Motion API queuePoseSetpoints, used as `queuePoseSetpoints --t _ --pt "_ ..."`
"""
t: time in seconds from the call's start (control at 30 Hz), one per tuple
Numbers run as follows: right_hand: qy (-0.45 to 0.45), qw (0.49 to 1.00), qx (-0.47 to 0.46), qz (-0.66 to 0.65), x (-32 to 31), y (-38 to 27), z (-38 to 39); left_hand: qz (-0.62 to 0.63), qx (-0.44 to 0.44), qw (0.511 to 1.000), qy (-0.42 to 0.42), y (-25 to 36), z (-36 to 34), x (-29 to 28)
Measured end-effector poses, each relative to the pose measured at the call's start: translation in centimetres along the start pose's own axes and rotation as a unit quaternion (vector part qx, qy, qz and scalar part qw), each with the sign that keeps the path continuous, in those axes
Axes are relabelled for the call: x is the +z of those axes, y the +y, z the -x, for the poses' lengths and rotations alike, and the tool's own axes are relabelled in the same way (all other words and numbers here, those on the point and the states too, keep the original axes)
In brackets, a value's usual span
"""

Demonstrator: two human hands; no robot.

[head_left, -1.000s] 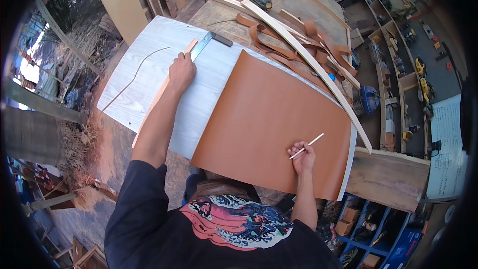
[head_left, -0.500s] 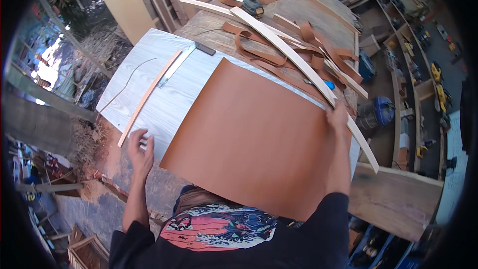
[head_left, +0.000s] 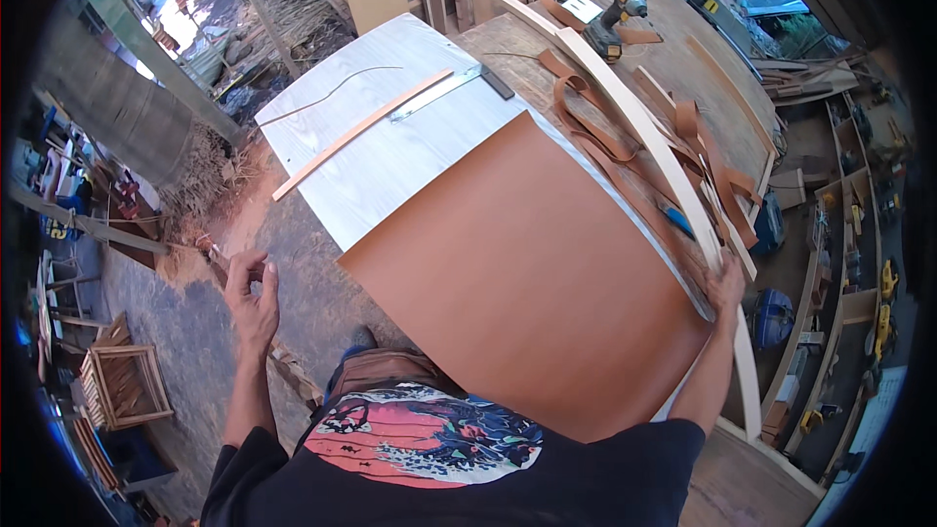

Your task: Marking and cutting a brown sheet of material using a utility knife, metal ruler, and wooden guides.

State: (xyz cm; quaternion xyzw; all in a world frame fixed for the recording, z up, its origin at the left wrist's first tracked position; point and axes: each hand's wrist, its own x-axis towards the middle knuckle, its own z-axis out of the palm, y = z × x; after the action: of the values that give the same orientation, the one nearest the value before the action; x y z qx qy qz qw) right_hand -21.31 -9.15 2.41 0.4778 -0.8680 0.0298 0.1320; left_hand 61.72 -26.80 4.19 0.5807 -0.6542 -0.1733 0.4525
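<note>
My right hand (head_left: pixel 725 288) is closed round a long, pale, thin wooden strip (head_left: pixel 656 137) at the right edge of the bench. Beside it lies a large brown leather-like sheet (head_left: pixel 527 283), spread over a pale wood-grain board (head_left: pixel 327 171) and hanging toward me. My left hand (head_left: pixel 252 298) is raised over the floor, left of the board. Its fingers are curled with a gap to the thumb, and I see nothing in it. On the board's uncovered part rest a narrow wooden strip (head_left: pixel 361 134), a try square (head_left: pixel 497 82) and a thin dark cord-like line (head_left: pixel 342 88).
Curled brown strips (head_left: pixel 595 137) and a blue-handled tool (head_left: pixel 677 219) lie behind the sheet on the workbench (head_left: pixel 683 59). A cordless driver (head_left: pixel 607 24) stands farther back. Shelves with tools (head_left: pixel 830 263) line the right side. A wooden crate (head_left: pixel 127 385) sits on the floor at left.
The view has turned, so the bench sits farther right and tilts more. My left hand has come away from the narrow strip's near end. My right hand still grips the long strip.
</note>
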Motion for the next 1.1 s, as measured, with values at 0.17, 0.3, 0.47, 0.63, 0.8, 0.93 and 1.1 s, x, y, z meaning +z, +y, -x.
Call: queuePoseSetpoints --t 0.17,0.3,0.47,0.63,0.8,0.93,1.1 --pt "0.014 0.999 -0.006 -0.033 -14.5 -5.5 2.2 0.041 0.041 0.998 0.018 1.5 0.5 -1.1" --pt "-0.066 0.958 0.027 -0.278 -24.2 -11.5 5.4 0.147 0.096 0.984 -0.006 3.2 0.5 0.2" --pt "-0.078 0.876 -0.041 -0.474 -36.0 -26.2 9.7 0.303 0.192 0.927 -0.113 8.7 1.5 0.5" --pt "-0.104 0.778 -0.104 -0.611 -41.7 -40.5 10.6 0.354 0.281 0.868 -0.204 15.4 1.7 -0.7" --pt "-0.088 0.588 -0.229 -0.771 -41.7 -52.3 9.6 0.406 0.187 0.872 -0.197 18.5 -0.3 -3.4" --pt "-0.104 0.511 -0.212 -0.827 -38.0 -58.1 8.9 0.367 0.059 0.907 -0.195 15.0 -1.6 -7.2" --pt "-0.179 0.600 -0.257 -0.737 -32.3 -59.1 9.0 0.259 -0.013 0.957 -0.127 9.2 -1.9 -8.1"
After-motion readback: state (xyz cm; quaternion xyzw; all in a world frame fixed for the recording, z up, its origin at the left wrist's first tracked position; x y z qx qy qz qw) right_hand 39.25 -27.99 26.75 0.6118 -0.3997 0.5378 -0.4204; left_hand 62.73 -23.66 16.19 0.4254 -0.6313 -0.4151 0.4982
